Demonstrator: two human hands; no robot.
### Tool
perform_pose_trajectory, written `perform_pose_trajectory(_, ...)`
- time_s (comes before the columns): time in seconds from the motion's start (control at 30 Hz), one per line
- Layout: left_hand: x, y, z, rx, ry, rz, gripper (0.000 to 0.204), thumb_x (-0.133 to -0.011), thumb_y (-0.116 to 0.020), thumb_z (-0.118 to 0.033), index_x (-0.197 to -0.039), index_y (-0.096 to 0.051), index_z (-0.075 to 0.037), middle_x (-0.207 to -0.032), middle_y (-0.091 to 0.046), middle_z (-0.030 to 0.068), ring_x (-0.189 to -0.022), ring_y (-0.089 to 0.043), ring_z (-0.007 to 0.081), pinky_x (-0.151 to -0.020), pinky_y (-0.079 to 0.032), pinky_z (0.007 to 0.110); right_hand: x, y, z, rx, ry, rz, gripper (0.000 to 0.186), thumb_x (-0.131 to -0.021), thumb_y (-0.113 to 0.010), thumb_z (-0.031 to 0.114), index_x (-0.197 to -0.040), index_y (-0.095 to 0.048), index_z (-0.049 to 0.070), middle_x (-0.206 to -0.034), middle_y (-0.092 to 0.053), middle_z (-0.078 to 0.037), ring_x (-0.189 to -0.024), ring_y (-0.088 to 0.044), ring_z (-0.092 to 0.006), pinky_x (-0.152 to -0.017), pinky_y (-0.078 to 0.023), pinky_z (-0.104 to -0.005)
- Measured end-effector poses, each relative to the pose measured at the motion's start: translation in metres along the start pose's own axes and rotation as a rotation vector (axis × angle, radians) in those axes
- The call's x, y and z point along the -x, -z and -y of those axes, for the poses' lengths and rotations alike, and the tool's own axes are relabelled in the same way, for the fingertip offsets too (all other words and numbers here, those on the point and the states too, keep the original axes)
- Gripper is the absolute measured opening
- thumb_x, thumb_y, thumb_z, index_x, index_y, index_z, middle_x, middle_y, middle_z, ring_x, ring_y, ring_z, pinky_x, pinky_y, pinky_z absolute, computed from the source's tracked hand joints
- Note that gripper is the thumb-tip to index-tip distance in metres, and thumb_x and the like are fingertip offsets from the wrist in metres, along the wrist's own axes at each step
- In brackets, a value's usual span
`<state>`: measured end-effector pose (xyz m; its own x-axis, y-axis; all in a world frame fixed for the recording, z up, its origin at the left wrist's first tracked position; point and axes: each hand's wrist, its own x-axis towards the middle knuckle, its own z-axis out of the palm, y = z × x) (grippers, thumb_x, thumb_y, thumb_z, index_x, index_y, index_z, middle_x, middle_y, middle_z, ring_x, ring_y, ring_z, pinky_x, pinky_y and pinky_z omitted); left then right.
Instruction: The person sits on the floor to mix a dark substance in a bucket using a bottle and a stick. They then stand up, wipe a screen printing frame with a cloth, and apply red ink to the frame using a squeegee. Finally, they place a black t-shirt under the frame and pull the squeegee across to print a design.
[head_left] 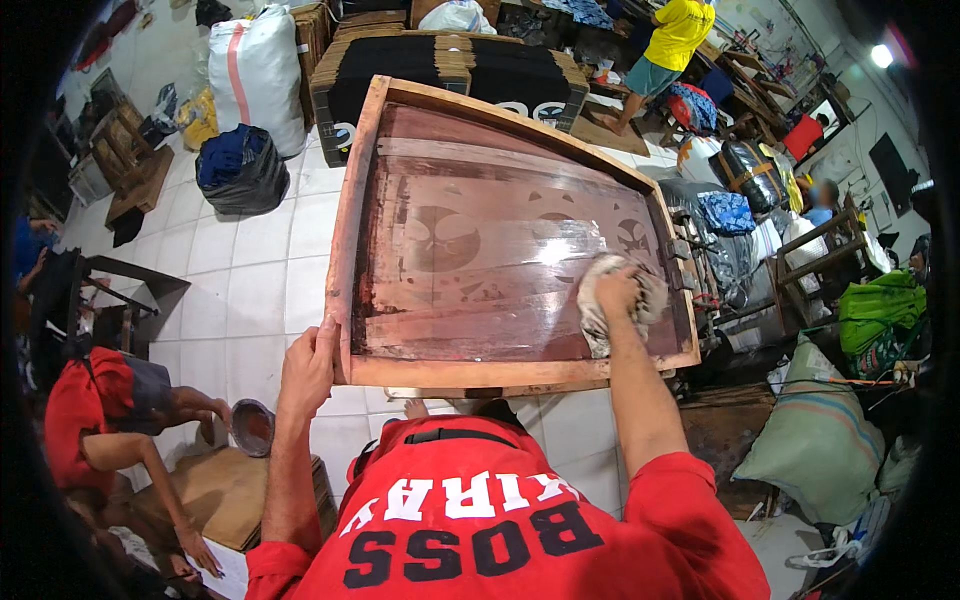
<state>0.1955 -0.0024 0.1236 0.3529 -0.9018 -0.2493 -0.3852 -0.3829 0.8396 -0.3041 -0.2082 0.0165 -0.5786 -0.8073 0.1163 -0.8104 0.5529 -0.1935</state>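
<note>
I am looking down through the head camera at a wooden frame (470, 373), which is filling the middle of the view just beyond the chest of the red shirt (650, 545). Inside it, a reddish-brown panel (480, 300) is showing faint rounded shapes and, right of its middle, a bright glare. What is supporting the frame from below I cannot tell.

With the left hand (308, 370) I am gripping the frame's outer left edge near the corner closest to the body; its fingers are lying close together and partly curling, and the wood is hiding how far they are reaching underneath. With the right hand (616, 292) I am pressing a bunched, stained pale cloth (594, 325) onto the panel's right part, the fingers closing over it.

Farther out, a white sack (262, 85) with a red stripe is standing on the tiled floor (255, 290), a dark bag (240, 175) sitting just before it. At lower left, a co-worker in red (75, 430) is bending near a bucket (252, 428), and beyond the frame a person in yellow (682, 32) is standing
</note>
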Motion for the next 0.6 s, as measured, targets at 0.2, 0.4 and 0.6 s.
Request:
perform_pose_trajectory(0.2, -0.003, 0.001, -0.004, 0.019, 0.083, 0.062, 0.063, -0.107, -0.048, -0.056, -0.094, -0.067, 0.003, -0.065, -0.055, 0.0029, -0.050, -0.051, 0.0134, -0.041, -0.040, 0.032, 0.197, 0.054, 0.147, -0.829, 1.222, 0.027, 0.059, -0.072, -0.078, 0.020, -0.128, -0.064, 0.007, -0.125, -0.064, -0.019, -0.114, -0.059, -0.0405, -0.098, -0.050, -0.0514)
perform_pose_trajectory(0.4, 0.000, 0.008, -0.011, 0.008, 0.140, 0.055, 0.061, -0.107, -0.046, -0.058, -0.087, -0.059, -0.001, -0.067, -0.052, 0.0015, -0.050, -0.049, 0.0112, -0.037, -0.039, 0.030, 0.104, 0.038, 0.058, -0.574, 0.864, 0.142, 0.076, -0.075, -0.082, 0.030, -0.145, -0.056, 0.018, -0.134, -0.058, -0.015, -0.121, -0.055, -0.0376, -0.102, -0.049, -0.0514)
perform_pose_trajectory(0.6, 0.002, 0.009, -0.008, -0.001, 0.076, -0.031, 0.056, -0.107, -0.051, -0.054, -0.079, -0.056, -0.005, -0.066, -0.045, -0.0027, -0.057, -0.041, 0.0083, -0.047, -0.031, 0.029, -0.058, 0.064, -0.247, -1.173, -0.480, 0.279, 0.041, -0.098, -0.068, 0.028, -0.127, -0.064, -0.001, -0.110, -0.074, -0.017, -0.103, -0.073, -0.0287, -0.085, -0.060, -0.0469)
